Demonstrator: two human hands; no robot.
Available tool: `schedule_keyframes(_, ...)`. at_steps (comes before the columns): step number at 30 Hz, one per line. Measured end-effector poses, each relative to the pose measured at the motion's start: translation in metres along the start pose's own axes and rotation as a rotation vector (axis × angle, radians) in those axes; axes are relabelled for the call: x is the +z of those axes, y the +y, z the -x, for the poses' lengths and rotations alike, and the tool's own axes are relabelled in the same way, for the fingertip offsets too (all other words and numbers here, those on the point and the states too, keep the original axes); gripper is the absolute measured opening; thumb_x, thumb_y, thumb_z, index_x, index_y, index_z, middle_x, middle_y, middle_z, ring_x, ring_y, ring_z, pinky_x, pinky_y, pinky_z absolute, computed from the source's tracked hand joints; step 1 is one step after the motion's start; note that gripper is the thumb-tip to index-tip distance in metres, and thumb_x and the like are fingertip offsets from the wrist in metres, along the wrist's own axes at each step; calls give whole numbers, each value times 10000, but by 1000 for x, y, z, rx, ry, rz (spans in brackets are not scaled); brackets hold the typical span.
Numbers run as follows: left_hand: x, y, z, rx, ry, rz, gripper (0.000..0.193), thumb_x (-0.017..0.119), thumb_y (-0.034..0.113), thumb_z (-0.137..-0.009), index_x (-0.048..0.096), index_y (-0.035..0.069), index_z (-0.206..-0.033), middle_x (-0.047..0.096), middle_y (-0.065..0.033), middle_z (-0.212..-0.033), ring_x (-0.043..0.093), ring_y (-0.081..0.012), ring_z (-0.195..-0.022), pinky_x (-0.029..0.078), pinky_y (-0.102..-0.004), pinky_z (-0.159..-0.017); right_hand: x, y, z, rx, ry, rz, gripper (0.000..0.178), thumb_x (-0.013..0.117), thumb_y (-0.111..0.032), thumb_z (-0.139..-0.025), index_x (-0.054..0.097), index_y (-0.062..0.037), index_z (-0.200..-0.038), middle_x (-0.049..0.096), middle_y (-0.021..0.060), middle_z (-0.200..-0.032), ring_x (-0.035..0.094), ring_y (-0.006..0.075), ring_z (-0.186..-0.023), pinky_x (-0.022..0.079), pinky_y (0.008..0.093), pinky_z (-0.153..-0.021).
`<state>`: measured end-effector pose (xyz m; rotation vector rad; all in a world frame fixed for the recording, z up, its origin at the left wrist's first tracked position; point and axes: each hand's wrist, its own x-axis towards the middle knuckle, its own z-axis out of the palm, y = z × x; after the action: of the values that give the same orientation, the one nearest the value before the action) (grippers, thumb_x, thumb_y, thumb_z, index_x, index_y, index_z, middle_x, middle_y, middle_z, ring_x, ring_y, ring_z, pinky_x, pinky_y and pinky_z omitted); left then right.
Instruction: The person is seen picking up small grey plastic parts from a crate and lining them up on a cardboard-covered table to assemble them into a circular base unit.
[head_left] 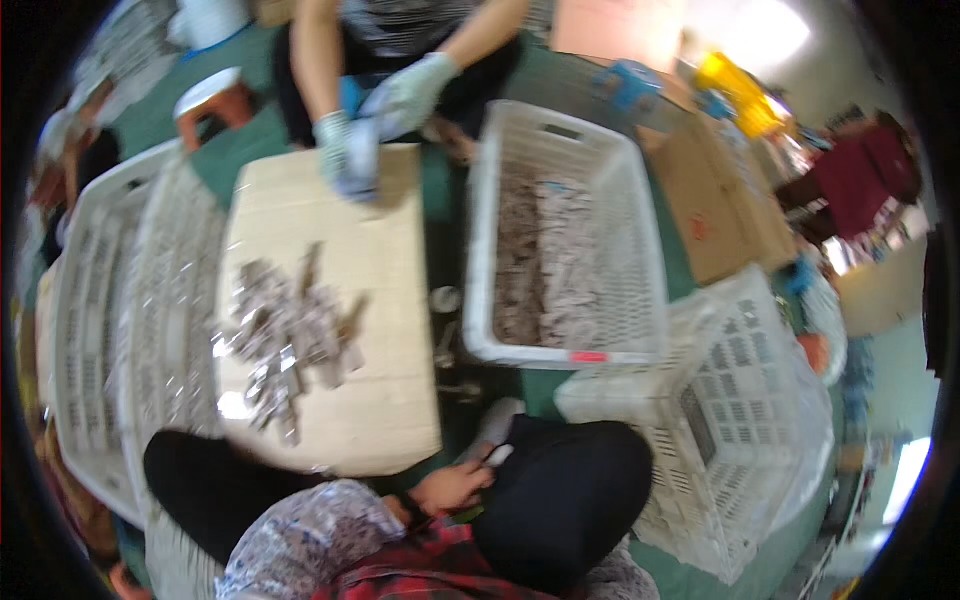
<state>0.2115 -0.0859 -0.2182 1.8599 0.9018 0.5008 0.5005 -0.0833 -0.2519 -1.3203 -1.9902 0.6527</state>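
My left hand [448, 489] rests by my bent right leg, its arm in a floral sleeve [318, 530]. Its fingers look closed, but blur hides what they may hold. Just beyond the fingertips is a small white thing [499, 456]. My right hand does not show; only a bit of floral sleeve [620, 572] appears beside my right thigh. In front of me lies a pale cardboard sheet [395, 400]. A loose heap of small, shiny, clear-wrapped strips [295, 340] is spread over its left part.
Across the cardboard, a person's gloved hands [405, 100] hold a bluish-grey thing [355, 170]. A white crate [655, 300] with rows of brown and whitish pieces stands right of the cardboard. Another crate with plastic lining [740, 400] sits nearer right. More crates [95, 330] line the left.
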Motion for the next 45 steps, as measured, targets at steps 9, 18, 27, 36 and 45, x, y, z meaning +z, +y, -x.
schedule_keyframes(9, -152, 97, 48, 98, 443, -529, 299, 659, 177, -762, 566, 86, -1031, 548, -132, -936, 620, -324, -795, 512, -457, -674, -93, -17, -84, 155, 291, -345, 287, 483, -255, -1055, 602, -46, -1212, 575, 19, -865, 545, 119, -764, 439, 278, -672)
schedule_keyframes(18, -251, 56, 160, -322, 541, -960, 240, 711, 215, -799, 650, 117, -1010, 576, -99, -919, 616, -310, -843, 507, -444, -734, -127, -255, -181, -53, 117, -177, 358, 529, -21, -974, 530, 20, -1330, 633, 76, -1085, 587, 119, -935, 476, 242, -814)
schedule_keyframes(27, -262, -28, 193, -449, 1402, -678, 529, 670, 276, -911, 533, 51, -1370, 534, -230, -1336, 494, -395, -1261, 380, -436, -1084, 99, -278, -253, -173, -125, -311, 471, 640, -113, -936, 490, -19, -1373, 637, 184, -1229, 622, 294, -1123, 468, 372, -986)
schedule_keyframes(36, -259, -84, 179, -581, 1389, -348, 594, 498, 309, -1023, 346, -9, -1501, 343, -228, -1565, 311, -357, -1463, 184, -488, -1200, 233, -291, -231, 51, -122, -442, 657, 649, -183, -933, 327, 27, -1466, 463, 250, -1431, 476, 377, -1309, 368, 431, -1108)
schedule_keyframes(45, -292, -84, 163, -347, 1270, -173, 574, 509, 212, -1017, 326, -12, -1514, 405, -226, -1524, 367, -336, -1432, 275, -375, -1177, 243, -305, -254, -68, -122, -470, 588, 678, -147, -888, 422, -13, -1400, 521, 231, -1364, 505, 388, -1264, 382, 441, -1088)
